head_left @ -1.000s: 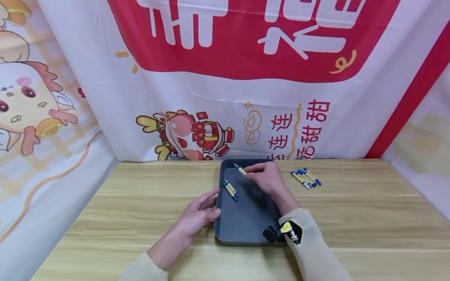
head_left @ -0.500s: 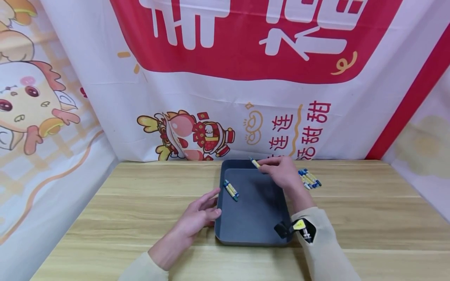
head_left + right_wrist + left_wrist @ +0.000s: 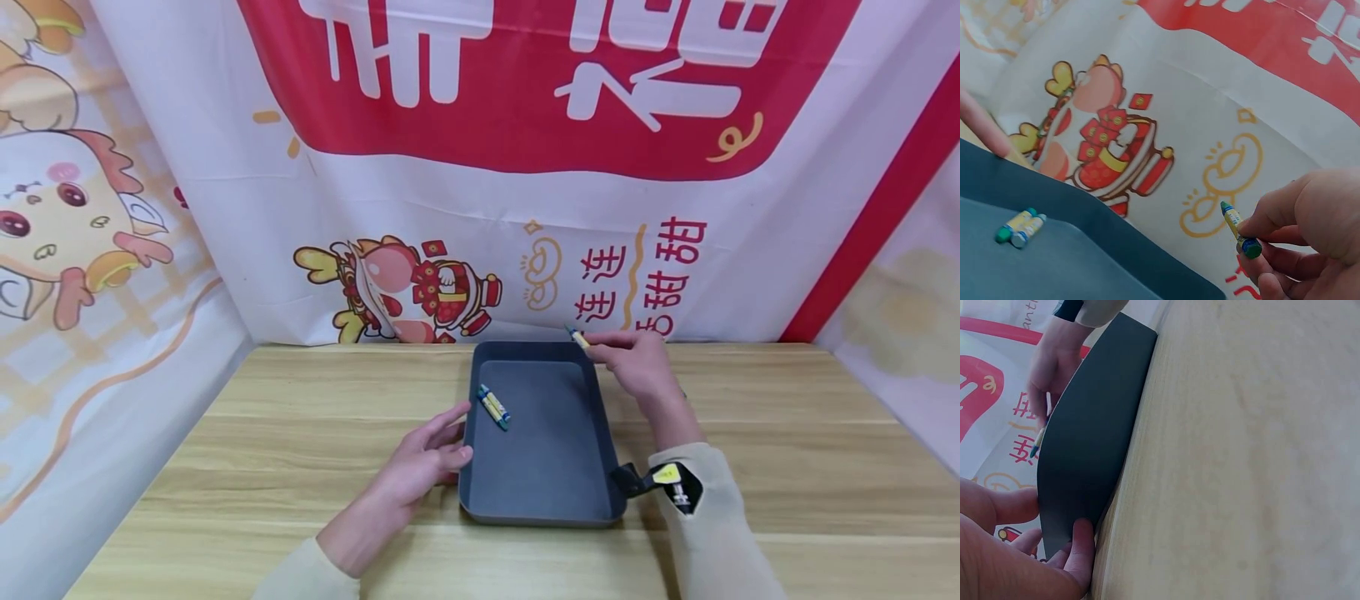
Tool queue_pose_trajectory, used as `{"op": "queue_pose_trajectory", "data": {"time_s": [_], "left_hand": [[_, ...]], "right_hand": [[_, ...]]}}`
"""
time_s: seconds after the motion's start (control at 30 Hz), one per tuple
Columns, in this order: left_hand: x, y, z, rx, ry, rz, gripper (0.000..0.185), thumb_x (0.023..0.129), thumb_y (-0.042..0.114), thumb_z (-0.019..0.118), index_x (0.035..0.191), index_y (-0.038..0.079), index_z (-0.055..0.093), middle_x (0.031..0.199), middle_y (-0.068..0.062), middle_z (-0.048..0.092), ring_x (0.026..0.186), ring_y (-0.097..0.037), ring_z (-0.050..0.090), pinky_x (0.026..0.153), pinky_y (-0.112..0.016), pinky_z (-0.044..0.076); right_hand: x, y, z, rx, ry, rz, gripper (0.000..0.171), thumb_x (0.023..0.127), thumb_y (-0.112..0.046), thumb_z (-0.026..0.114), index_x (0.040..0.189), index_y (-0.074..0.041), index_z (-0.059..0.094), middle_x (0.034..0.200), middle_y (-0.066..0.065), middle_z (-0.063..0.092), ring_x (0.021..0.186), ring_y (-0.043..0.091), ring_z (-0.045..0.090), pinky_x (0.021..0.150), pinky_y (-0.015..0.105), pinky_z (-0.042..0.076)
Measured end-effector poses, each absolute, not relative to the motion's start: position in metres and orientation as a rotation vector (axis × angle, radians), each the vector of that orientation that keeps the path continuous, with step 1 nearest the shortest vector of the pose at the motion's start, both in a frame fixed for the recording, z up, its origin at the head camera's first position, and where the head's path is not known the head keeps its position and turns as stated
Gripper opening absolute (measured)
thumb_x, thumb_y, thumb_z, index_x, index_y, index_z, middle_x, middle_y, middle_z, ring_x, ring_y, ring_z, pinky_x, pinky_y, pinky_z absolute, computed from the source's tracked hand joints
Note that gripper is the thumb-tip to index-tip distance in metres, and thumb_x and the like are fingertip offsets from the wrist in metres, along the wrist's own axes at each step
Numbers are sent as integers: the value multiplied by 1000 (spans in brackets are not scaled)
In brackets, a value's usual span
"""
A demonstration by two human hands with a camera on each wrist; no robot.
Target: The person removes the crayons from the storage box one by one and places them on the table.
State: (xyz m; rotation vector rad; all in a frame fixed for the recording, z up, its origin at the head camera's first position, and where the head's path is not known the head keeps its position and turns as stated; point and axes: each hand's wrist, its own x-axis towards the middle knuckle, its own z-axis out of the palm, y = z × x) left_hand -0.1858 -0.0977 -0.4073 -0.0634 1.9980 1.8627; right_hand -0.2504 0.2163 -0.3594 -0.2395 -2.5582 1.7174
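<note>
A dark grey rectangular tray (image 3: 543, 467) lies on the table. Two crayons with yellow wrappers, one (image 3: 495, 407) beside the other, rest inside near its left wall. My left hand (image 3: 426, 454) touches the tray's left side, fingertips at the rim and against the outer wall (image 3: 1094, 406). My right hand (image 3: 637, 362) pinches a green crayon (image 3: 1239, 231) between thumb and fingers. It is above the tray's far right corner, the crayon's tip pointing away toward the backdrop. The right hand and wrist hide most of the table behind them.
The wooden table (image 3: 300, 433) ends at a white and red printed cloth (image 3: 420, 200) hanging behind it. A cartoon-printed cloth (image 3: 112, 367) hangs at the left. A small black camera mount (image 3: 678, 483) sits on the right wrist.
My right hand has moved right with the crayon, from over the tray's middle to its far right corner. It now covers the pile of crayons on the table. The left hand has stayed put.
</note>
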Motion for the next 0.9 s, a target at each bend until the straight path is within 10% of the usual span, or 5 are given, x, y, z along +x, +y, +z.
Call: {"op": "queue_pose_trajectory", "data": {"time_s": [0.9], "left_hand": [[-185, -99, -408, -59, 1994, 1846, 65, 103, 9, 65, 162, 32, 46, 169, -17, 41, 147, -36, 53, 108, -46, 54]], "right_hand": [[-247, 290, -379, -586, -2492, 1672, 49, 104, -33, 68, 149, -18, 62, 161, 12, 53, 138, 26, 46, 102, 38, 43]]}}
